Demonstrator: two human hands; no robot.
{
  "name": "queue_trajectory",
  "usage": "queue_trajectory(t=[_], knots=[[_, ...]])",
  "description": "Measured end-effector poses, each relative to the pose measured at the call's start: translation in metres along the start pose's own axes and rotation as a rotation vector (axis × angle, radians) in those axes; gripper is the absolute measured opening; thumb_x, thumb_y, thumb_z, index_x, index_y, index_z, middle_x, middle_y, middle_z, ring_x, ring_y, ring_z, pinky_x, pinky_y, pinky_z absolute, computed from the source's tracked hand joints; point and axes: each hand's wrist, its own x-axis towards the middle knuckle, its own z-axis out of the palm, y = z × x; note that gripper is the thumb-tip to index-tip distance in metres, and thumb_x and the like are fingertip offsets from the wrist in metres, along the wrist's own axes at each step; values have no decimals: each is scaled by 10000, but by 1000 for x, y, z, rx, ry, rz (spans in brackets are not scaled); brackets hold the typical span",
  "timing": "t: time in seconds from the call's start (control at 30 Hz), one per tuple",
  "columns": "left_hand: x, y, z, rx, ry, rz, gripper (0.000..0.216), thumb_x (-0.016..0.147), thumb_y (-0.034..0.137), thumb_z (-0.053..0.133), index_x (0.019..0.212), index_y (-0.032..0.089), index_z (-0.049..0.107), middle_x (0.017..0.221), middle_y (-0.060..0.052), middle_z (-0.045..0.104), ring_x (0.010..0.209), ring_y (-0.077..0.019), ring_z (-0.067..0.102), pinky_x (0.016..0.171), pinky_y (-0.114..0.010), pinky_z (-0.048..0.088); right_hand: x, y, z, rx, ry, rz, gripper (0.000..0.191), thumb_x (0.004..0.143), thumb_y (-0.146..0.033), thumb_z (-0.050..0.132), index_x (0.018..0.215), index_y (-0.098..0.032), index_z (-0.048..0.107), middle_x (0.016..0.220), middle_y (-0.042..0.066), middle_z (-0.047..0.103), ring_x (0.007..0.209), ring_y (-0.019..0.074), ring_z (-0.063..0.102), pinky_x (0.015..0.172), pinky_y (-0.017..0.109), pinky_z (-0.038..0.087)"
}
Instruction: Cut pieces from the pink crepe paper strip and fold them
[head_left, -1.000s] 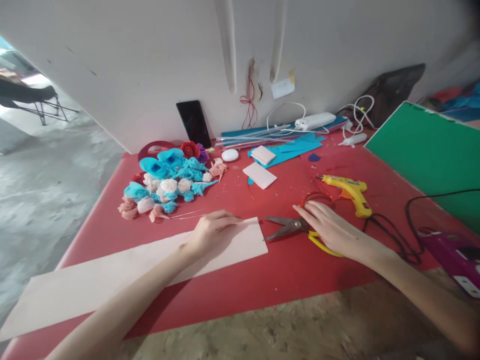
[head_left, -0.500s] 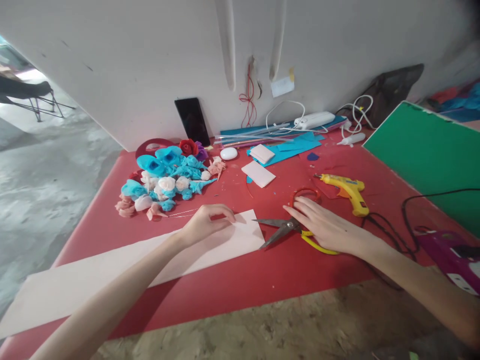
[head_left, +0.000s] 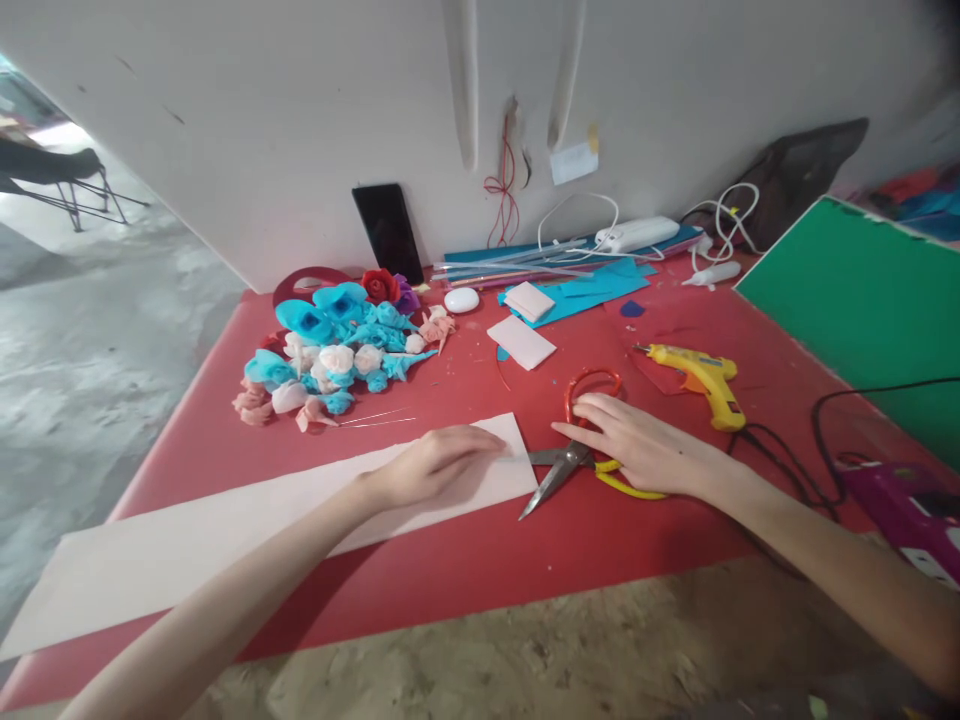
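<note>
Pale, stiff sheet (head_left: 172,560), stretched aslant from the near left corner of the tabletop (head_left: 525,560) toward its middle. Pinned at the right end by the left hand (head_left: 439,465), palm down, fingers loosely spread, gripping nothing. Just beside that end, scissors (head_left: 555,472), blades parted, tips toward the near edge. Covered at the yellow handles by the right hand (head_left: 641,450), fingers stretched flat; cannot tell whether any finger sits in a loop.

Likely trouble: open blades very close to the left fingertips, so a nick if swung or lifted carelessly. Might also skew out from under the palm, that sheet, pressed at one end only on a smooth covering. Black cord (head_left: 784,460) close by the right forearm: a snag there could drag the yellow glue gun (head_left: 701,380), nozzle perhaps hot, across the top.

Red covering over the whole tabletop, flecked with scraps. Toward the far left corner, a heap of paper flowers (head_left: 337,350). Along the far edge, a dark phone (head_left: 388,235) propped on the white wall (head_left: 262,130), blue sheets (head_left: 592,285), white cables. At the right edge, a green board (head_left: 862,300). Beyond the left edge, bare grey floor (head_left: 97,300).
</note>
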Motion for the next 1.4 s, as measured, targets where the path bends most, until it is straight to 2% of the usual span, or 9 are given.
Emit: queue_trajectory(t=[0.23, 0.4, 0.57, 0.9, 1.4], knots=[[3, -8, 5, -24, -15, -9, 337, 936, 181, 340, 1194, 159, 555, 1201, -130, 606, 1118, -193, 566, 961, -338, 455, 4, -1, -3, 30, -5, -72, 587, 670, 20, 461, 1217, -163, 566, 1081, 130, 545, 975, 227, 475, 858, 396, 432], [3, -10, 3, -43, -35, -8, 335, 932, 168, 337, 1187, 144, 553, 1188, -131, 610, 1111, -182, 568, 963, -332, 455, 7, -4, -4, -57, 25, -142, 561, 691, -15, 502, 1218, -196, 564, 1078, 133, 559, 1066, 270, 453, 933, 466, 377], [7, -11, 1, -56, -28, -11, 319, 931, 180, 354, 1164, 152, 570, 1177, -123, 621, 1098, -184, 578, 952, -331, 464, 11, -3, -4, -125, 19, -153, 533, 713, 13, 452, 1188, -197, 573, 1060, 108, 582, 1023, 232, 500, 914, 428, 403], [11, -20, 0, -5, 13, -12, 294, 929, 171, 376, 1125, 139, 594, 1142, -121, 639, 1073, -166, 595, 936, -302, 474, 12, 0, -1, -51, -14, -156, 629, 679, 50, 448, 1253, -195, 528, 1095, 108, 569, 1027, 227, 485, 912, 408, 395], [8, -26, 7, 102, 54, 3, 324, 896, 94, 378, 1136, 149, 587, 1141, -91, 640, 1065, -155, 596, 939, -286, 473, 15, -1, 6, -7, 28, -183, 593, 677, 55, 446, 1213, -173, 556, 1068, 110, 540, 1026, 239, 442, 915, 402, 359]])
